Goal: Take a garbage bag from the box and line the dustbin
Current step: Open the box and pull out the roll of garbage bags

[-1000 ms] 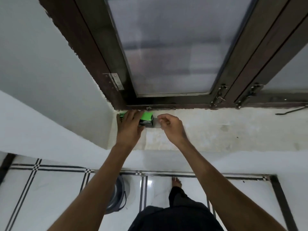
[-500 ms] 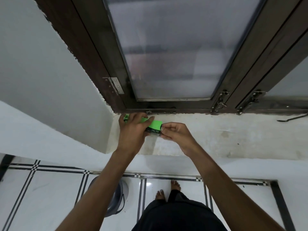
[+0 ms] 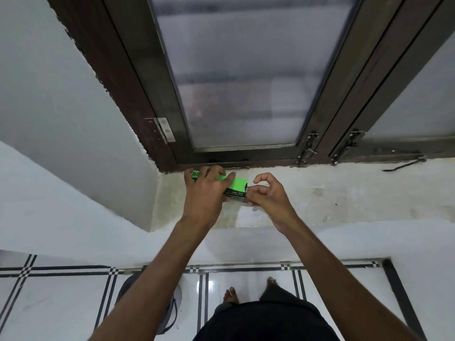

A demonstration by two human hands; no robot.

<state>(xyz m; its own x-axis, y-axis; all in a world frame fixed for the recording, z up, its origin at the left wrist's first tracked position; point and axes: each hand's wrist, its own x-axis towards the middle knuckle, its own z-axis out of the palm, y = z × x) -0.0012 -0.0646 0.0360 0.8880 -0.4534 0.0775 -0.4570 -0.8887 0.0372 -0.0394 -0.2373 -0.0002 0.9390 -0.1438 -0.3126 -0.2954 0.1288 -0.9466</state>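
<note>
The left hand (image 3: 205, 193) grips the green box (image 3: 235, 187) from above, fingers curled over its top so most of the lettering is covered. The right hand (image 3: 267, 194) pinches the box's end at about three o'clock of it, thumb and forefinger closed there, the other fingers loosely arched; whether a flap or a bag is caught between them is too small to tell. The box sits over the white sill (image 3: 344, 195), near its left corner. Down at seven o'clock the grey dustbin (image 3: 172, 313) stands on the tiled floor (image 3: 49, 303), half hidden behind the left forearm. Beyond the sill, at twelve o'clock, the frosted window (image 3: 246, 77) shows only blurred shapes.
</note>
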